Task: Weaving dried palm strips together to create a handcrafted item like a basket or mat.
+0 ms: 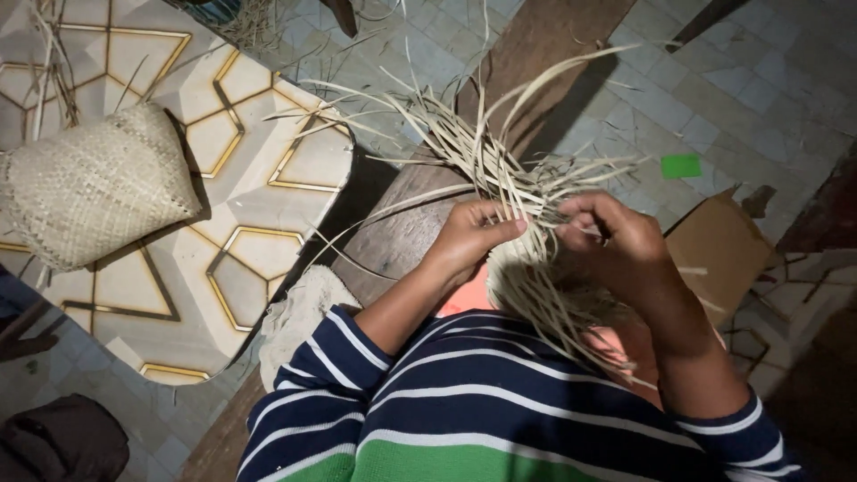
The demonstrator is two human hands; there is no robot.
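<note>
woven basket (94, 183): its left side was cut off by the frame's left edge.
left hand (469, 234): the fingertips were buried in the pale strips (522, 192), so the grip could not be made out.
right hand (616, 241): the fingertips were hidden behind the same strips.
strip ends: several ran out past the top edge.
dark bundle (58, 442): lower left corner, cropped and too dim to identify.
striped sleeves (500, 411): cut off by the bottom edge.
cardboard piece (714, 245): partly hidden behind the right forearm.
</note>
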